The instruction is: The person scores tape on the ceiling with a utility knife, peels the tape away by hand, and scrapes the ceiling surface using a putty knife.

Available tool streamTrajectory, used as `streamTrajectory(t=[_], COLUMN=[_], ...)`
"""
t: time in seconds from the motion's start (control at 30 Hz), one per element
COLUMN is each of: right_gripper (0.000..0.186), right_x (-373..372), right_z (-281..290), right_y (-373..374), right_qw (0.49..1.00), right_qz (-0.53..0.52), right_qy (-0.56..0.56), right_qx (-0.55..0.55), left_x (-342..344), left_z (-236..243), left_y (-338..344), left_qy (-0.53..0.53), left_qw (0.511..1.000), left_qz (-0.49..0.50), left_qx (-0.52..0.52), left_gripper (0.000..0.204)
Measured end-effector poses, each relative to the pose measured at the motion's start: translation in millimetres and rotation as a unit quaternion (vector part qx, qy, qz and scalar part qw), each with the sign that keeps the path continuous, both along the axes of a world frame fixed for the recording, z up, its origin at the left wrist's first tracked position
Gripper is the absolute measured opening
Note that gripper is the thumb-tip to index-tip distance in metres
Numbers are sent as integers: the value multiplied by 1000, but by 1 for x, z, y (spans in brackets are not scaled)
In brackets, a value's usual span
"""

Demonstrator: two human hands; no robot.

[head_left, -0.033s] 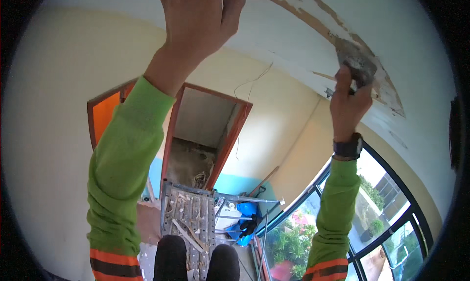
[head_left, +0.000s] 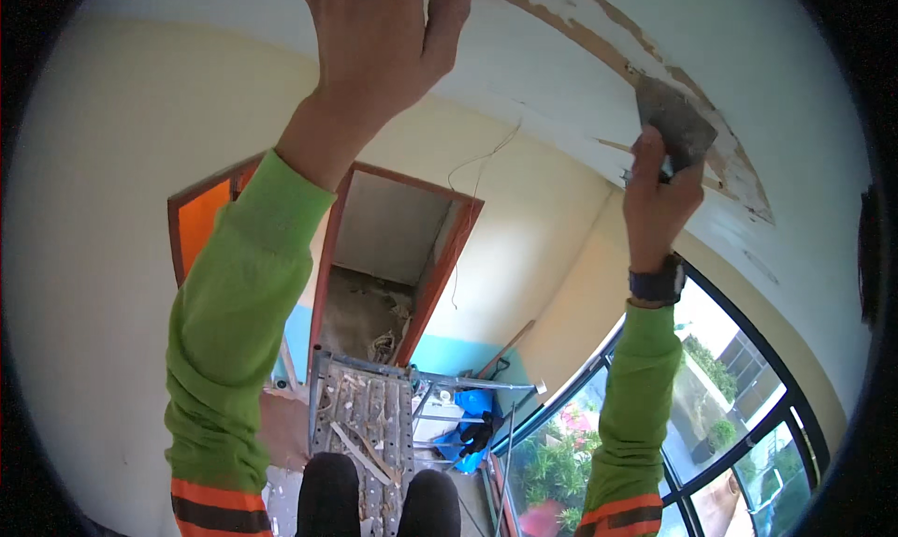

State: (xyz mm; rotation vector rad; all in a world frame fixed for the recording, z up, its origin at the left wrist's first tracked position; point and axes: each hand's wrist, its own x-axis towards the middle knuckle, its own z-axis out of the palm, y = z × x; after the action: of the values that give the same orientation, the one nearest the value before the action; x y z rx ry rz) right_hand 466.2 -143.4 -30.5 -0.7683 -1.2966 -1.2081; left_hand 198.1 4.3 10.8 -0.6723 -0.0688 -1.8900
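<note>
My right hand (head_left: 662,200) grips a putty knife (head_left: 675,121) with a wide grey metal blade. The blade lies on or close to the ceiling (head_left: 795,125), over a long strip of bare brown and rough white patches (head_left: 599,39). Most of the knife's handle is hidden by my fingers. My left hand (head_left: 369,46) is raised to the ceiling at the top edge, thumb spread from the fingers. Its fingertips are cut off by the picture edge, and I see nothing held in it.
Below my legs lies a perforated metal scaffold platform (head_left: 351,397) with strips of debris (head_left: 360,451) and a metal rail (head_left: 477,383). Loose wires (head_left: 482,158) hang from the ceiling. A red-framed doorway (head_left: 440,280) stands ahead, a black-framed window (head_left: 739,443) to the right.
My right hand and the putty knife have shifted slightly left; the blade, blurred before, now shows sharply. My left hand stays in almost the same place.
</note>
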Motion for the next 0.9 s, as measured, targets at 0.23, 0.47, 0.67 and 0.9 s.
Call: streamTrajectory(t=[0.23, 0.47, 0.67, 0.9], right_gripper=[19, 29, 37, 36], right_x=[-40, -97, -154, -189], right_z=[-19, -31, -25, -24], right_y=[53, 95, 103, 67], right_qw=[932, 819, 675, 445], right_qz=[357, 558, 717, 876], right_qy=[61, 134, 173, 177], right_qx=[-7, -15, -1, -64], left_x=[1, -11, -17, -76], left_z=[0, -15, -51, -74], left_y=[-5, -8, -37, -67], left_qy=[37, 73, 119, 261], left_qw=[999, 997, 979, 928], left_qz=[4, 16, -17, 21], left_qx=[37, -30, -166, -265], left_gripper=[68, 71, 65, 50])
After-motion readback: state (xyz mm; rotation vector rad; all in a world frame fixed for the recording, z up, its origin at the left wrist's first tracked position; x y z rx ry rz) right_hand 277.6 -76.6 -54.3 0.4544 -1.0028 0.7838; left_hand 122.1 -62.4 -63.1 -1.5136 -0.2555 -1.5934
